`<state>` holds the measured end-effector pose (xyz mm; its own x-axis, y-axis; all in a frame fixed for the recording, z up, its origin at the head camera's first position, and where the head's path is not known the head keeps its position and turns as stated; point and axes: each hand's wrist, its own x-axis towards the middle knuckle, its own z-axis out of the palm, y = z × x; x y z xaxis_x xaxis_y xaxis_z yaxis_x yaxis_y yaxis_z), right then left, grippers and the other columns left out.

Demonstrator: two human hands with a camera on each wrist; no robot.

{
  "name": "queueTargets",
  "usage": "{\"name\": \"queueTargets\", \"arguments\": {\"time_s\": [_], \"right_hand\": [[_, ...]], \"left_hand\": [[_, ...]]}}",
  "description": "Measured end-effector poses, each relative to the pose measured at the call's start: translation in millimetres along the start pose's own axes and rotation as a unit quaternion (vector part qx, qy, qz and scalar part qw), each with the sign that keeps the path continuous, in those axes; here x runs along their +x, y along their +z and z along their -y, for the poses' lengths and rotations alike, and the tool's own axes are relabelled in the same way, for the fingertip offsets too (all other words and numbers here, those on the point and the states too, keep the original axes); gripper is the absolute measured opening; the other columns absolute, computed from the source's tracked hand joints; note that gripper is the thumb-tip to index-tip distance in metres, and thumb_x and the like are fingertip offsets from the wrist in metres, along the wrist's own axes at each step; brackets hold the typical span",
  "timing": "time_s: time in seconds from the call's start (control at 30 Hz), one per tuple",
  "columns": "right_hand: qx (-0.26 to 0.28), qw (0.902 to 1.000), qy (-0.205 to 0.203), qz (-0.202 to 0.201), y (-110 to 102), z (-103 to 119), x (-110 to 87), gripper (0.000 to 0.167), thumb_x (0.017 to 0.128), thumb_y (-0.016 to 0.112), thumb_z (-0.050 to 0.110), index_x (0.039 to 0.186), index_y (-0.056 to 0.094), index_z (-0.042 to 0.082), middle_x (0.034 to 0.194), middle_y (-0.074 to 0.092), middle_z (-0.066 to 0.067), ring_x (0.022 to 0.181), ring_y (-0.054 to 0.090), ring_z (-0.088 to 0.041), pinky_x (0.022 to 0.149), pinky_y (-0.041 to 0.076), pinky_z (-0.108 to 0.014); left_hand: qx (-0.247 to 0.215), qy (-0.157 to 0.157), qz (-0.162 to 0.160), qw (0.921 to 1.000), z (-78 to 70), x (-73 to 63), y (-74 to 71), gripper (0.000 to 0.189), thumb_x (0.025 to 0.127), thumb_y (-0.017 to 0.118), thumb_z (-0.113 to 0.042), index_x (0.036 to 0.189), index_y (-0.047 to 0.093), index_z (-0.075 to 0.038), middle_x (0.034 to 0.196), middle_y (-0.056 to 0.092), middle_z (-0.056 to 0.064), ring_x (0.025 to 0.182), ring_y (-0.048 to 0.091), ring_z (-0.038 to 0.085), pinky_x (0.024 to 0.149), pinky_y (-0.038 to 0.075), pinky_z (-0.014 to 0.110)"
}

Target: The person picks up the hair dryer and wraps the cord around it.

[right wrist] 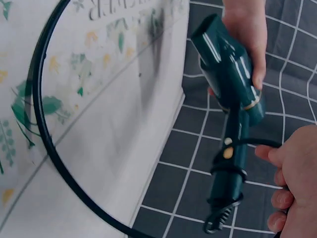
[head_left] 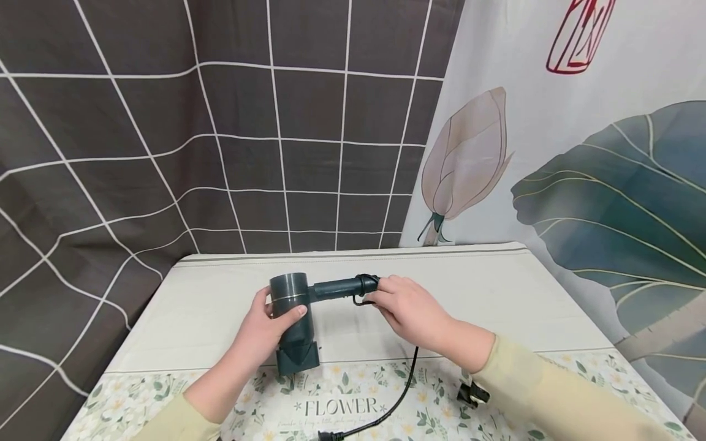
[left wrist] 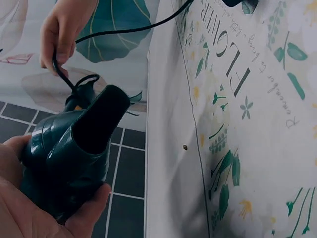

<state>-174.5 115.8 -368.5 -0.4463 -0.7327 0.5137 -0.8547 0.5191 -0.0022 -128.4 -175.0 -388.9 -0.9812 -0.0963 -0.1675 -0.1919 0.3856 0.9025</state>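
Note:
A dark green hair dryer (head_left: pixel 292 306) is held up over the table, its nozzle (head_left: pixel 298 358) pointing down toward the near side. My left hand (head_left: pixel 265 327) grips it round the barrel, thumb across the front. The handle (head_left: pixel 336 288) extends to the right, with black cord (right wrist: pixel 228 171) wound round its lower part. At the handle's end, my right hand (head_left: pixel 413 309) pinches the cord between thumb and fingers; in the right wrist view a stretch of it runs from the handle to these fingertips. The rest of the cord (head_left: pixel 405 389) hangs in a curve down to a plug (head_left: pixel 331 436).
A white table covering (head_left: pixel 220 318) with a floral band and the word FLOWER lies below. A small black object (head_left: pixel 472 394) is beside my right sleeve. Behind stand a dark grid-patterned curtain (head_left: pixel 309 165) and a white cloth (head_left: pixel 480 61) with plant prints.

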Motion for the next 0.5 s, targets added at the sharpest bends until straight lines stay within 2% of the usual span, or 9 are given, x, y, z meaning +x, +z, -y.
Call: {"name": "queueTargets", "arguments": {"time_s": [0.2,0.37,0.5], "right_hand": [[0.027,0.9992,0.023,0.020,-8.2,-4.5,3.4,0.018,0.093,0.066,0.006,0.108,0.073,0.014,0.079,0.048,0.007,0.069,0.041,-0.010,0.065,0.040,-0.027],[0.025,0.9960,0.078,0.034,-10.2,-6.3,3.5,0.017,0.096,0.066,0.013,0.110,0.073,0.018,0.082,0.047,0.009,0.066,0.040,-0.006,0.059,0.038,-0.023],[0.031,0.9887,0.139,0.046,-5.5,-9.5,3.5,0.014,0.097,0.066,0.023,0.110,0.072,0.020,0.085,0.050,0.010,0.066,0.042,-0.006,0.058,0.041,-0.025]], "left_hand": [[0.026,0.004,0.017,0.9995,-2.7,-5.7,0.0,0.107,0.084,0.071,-0.059,0.157,0.013,-0.007,0.142,0.046,0.032,0.119,0.058,0.041,0.095,0.046,0.060],[0.032,0.003,0.025,0.9992,-1.6,-6.4,0.0,0.107,0.083,0.074,-0.056,0.157,0.015,-0.008,0.140,0.049,0.029,0.118,0.059,0.039,0.094,0.047,0.059],[0.033,0.006,0.027,0.9991,-0.9,-6.2,0.1,0.106,0.083,0.075,-0.054,0.157,0.015,-0.007,0.140,0.049,0.029,0.119,0.058,0.039,0.096,0.045,0.059]]}}
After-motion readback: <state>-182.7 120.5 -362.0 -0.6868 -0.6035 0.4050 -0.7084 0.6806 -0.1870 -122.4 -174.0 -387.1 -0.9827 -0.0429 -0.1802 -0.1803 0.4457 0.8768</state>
